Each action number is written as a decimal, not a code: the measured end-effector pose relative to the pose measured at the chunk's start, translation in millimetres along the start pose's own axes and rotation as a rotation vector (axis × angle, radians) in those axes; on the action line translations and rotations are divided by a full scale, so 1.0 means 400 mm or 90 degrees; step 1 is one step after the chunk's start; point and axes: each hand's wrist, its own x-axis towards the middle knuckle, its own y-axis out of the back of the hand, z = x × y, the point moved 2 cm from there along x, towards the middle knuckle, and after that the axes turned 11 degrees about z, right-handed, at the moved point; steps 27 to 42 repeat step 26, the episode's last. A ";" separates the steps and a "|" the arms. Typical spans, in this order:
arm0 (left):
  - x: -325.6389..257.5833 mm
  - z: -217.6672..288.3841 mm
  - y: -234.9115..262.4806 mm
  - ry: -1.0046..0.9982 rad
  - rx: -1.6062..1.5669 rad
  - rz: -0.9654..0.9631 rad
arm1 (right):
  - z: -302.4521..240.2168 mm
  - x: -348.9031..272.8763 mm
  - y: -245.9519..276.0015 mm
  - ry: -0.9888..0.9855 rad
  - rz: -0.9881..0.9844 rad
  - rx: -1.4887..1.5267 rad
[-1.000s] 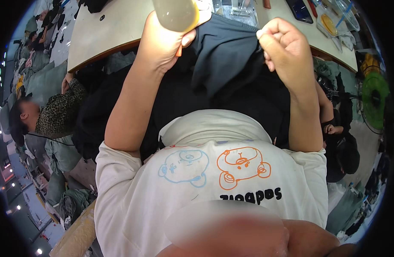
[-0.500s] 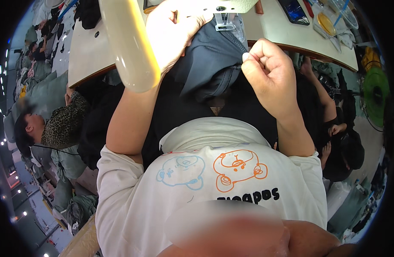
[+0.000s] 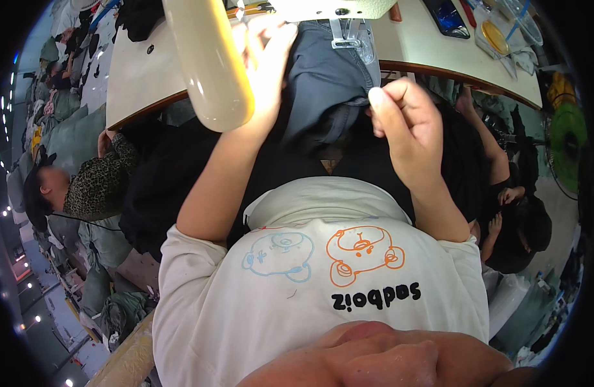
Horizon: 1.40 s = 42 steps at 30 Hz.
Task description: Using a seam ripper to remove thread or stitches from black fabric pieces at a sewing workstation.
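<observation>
Dark grey-blue fabric point(image 3: 322, 84), a garment piece with a stitched seam, hangs over the table's front edge towards my lap. Its top lies under a pale sewing machine head point(image 3: 329, 9) with a clear plastic guard point(image 3: 347, 42). My right hand point(image 3: 410, 126) pinches the fabric's right edge between thumb and curled fingers. Beside the fabric's left edge is my left hand point(image 3: 264, 71), its fingers apart and brightly lit; whether the fingertips touch the cloth is hard to see. A cream rounded cylinder point(image 3: 210, 71) hides part of that hand and wrist.
The pale table point(image 3: 426, 48) holds a phone point(image 3: 446, 18) and a plastic container with a yellow lid point(image 3: 495, 37) at right. People sit on both sides, one in a leopard-print top point(image 3: 100, 177). A green fan point(image 3: 566, 142) stands far right.
My left hand has shifted right and its fingers have spread. The right hand has moved slightly down, keeping the fabric's edge. The fabric hangs a little differently.
</observation>
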 end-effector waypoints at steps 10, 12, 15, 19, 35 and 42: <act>-0.107 -0.018 0.085 -0.074 -0.092 -0.125 | 0.108 -0.041 -0.027 0.131 0.019 -0.075; -0.094 0.001 0.115 0.090 -0.081 -0.132 | 0.105 -0.040 -0.027 0.020 0.002 0.081; -0.061 0.020 0.151 0.170 -0.064 -0.171 | 0.061 -0.029 0.013 -0.163 -0.114 0.351; -0.051 0.059 0.147 0.269 -0.186 -0.186 | 0.008 -0.053 0.016 -0.124 -0.199 0.063; -0.074 0.042 0.108 0.389 -0.375 -0.103 | 0.053 -0.092 -0.044 0.235 -0.042 -0.365; -0.074 0.042 0.108 0.389 -0.375 -0.103 | 0.053 -0.092 -0.044 0.235 -0.042 -0.365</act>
